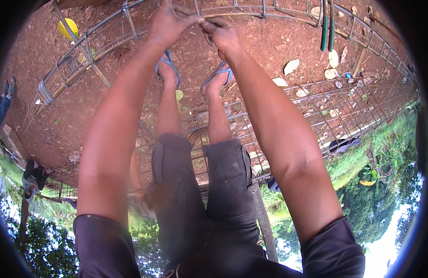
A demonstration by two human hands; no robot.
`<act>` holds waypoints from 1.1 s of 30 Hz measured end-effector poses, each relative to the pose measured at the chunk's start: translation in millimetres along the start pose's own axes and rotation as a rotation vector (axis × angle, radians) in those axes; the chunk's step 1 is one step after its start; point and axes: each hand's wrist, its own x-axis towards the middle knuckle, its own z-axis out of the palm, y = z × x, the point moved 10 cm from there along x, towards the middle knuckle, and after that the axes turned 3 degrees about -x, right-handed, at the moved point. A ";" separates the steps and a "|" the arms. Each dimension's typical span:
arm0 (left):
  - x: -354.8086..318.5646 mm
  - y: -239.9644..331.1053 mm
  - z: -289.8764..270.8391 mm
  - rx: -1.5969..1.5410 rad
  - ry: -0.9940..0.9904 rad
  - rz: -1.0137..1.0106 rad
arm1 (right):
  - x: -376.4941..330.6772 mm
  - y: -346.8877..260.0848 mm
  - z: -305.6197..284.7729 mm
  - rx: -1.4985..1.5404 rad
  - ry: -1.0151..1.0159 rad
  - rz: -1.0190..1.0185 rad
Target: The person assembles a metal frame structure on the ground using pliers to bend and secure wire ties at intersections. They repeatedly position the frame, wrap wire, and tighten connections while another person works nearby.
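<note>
At the top of the view my left hand (172,22) and my right hand (224,38) meet at a long cage of steel rebar (237,15). The left thumb and fingers are pinched together beside one of its bars; what they grip is too small to make out. My right fingers are closed, with a thin wire (209,41) dangling under them. The cage has long bars tied with square hoops, and its left end (45,92) shows stacked hoops. Green-handled pliers (327,34) hang on the bars to the right of my hands.
Reddish soil (116,65) with dry leaves (292,66) lies beneath, where my feet stand in blue flip-flops. A rusty steel mesh (325,109) stretches behind my legs. Another person's legs (5,104) appear at the left edge, and another person (32,180) at lower left.
</note>
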 end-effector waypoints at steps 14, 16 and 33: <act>-12.5 27.6 -2.4 0.109 0.172 0.189 | -12.3 -9.8 13.5 0.060 -0.114 0.049; -10.6 26.2 -3.5 0.109 0.174 0.187 | -12.0 -12.3 16.4 -0.025 -0.095 0.010; -23.0 39.4 0.0 0.238 0.244 0.328 | -10.3 -7.0 19.9 -0.016 -0.057 -0.059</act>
